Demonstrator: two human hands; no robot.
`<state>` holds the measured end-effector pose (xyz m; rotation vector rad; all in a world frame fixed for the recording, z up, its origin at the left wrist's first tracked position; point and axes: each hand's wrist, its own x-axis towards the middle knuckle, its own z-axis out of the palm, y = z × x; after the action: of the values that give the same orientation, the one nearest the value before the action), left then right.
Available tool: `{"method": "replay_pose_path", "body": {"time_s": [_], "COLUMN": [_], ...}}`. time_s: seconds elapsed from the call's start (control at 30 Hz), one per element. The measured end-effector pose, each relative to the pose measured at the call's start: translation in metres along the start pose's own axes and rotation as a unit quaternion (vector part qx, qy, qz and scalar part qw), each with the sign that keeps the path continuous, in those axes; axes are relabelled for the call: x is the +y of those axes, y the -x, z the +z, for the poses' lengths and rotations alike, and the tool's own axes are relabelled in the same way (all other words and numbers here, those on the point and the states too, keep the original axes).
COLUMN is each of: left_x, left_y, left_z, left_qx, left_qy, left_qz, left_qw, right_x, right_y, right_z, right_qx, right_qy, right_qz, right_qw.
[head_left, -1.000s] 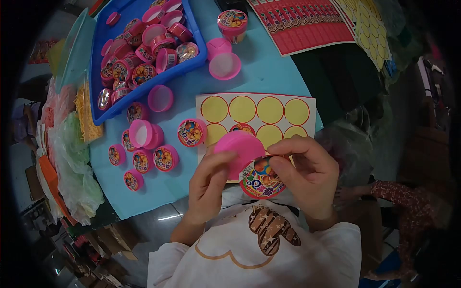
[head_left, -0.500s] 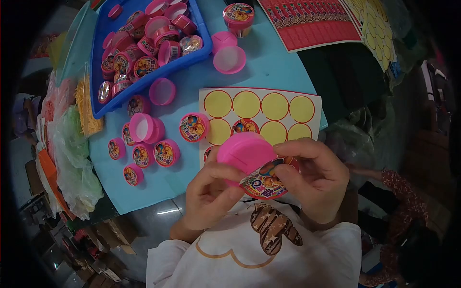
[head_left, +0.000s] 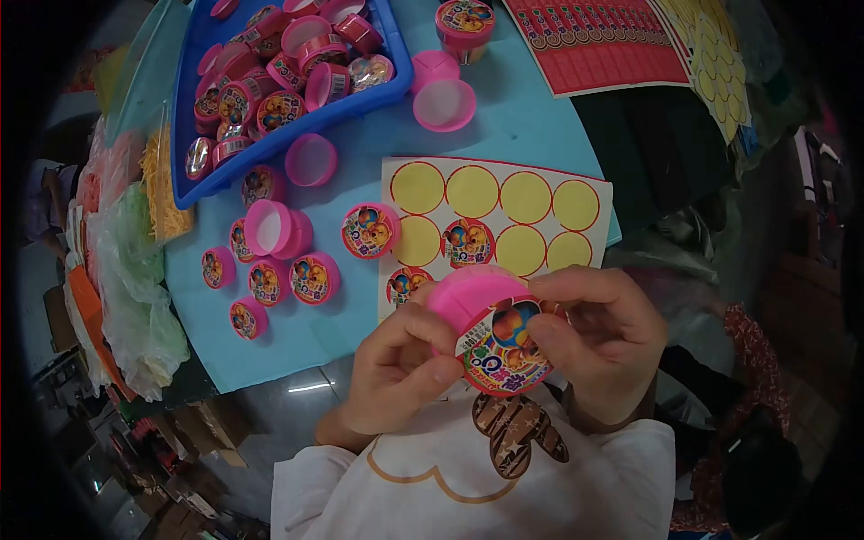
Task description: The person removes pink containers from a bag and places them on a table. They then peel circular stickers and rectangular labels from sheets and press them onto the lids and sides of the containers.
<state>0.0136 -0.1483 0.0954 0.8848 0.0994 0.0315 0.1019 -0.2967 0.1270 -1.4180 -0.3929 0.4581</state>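
A round pink lid (head_left: 463,295) is tilted up in front of my chest, its left edge pinched in my left hand (head_left: 396,373). Over the lid's lower right lies a colourful round sticker (head_left: 504,355), overlapping part of its face. My right hand (head_left: 605,337) is closed on the sticker's right side, thumb on the printed face. My left fingertips are right at the sticker's left edge. Just beyond the hands, the sticker sheet (head_left: 587,256) lies on the table, with bare yellow circles and a few printed stickers on it.
A blue tray (head_left: 297,135) full of small pink tubs stands at the back left. Several pink lids and stickered tubs (head_left: 310,277) lie left of the sheet. A taller tub (head_left: 465,31) and red printed sheets (head_left: 612,63) are at the back. Plastic bags (head_left: 135,297) hang at the left.
The sticker has swung down and its printed face now shows more fully over the lid. Both hands and the lid sit slightly lower in view. The table items have shifted slightly right.
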Motion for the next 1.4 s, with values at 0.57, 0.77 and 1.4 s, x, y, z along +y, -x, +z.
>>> {"method": "replay_pose_path", "body": {"time_s": [0.57, 0.77, 1.4], "left_x": [0.013, 0.016, 0.015], "left_y": [-0.005, -0.006, -0.004], "left_z": [-0.006, -0.003, -0.006], "left_qx": [-0.055, -0.032, -0.091], "left_qy": [0.060, 0.078, 0.050], "left_qz": [-0.051, -0.089, -0.061], "left_qw": [0.995, 0.992, 0.993], "right_x": [-0.014, -0.020, -0.021], "right_y": [-0.016, -0.024, -0.028], "right_z": [-0.004, -0.003, 0.003], "right_qx": [-0.100, -0.169, -0.193], "right_qy": [0.131, 0.238, 0.244], "right_qz": [-0.066, -0.140, -0.105], "right_qw": [0.984, 0.946, 0.945]}}
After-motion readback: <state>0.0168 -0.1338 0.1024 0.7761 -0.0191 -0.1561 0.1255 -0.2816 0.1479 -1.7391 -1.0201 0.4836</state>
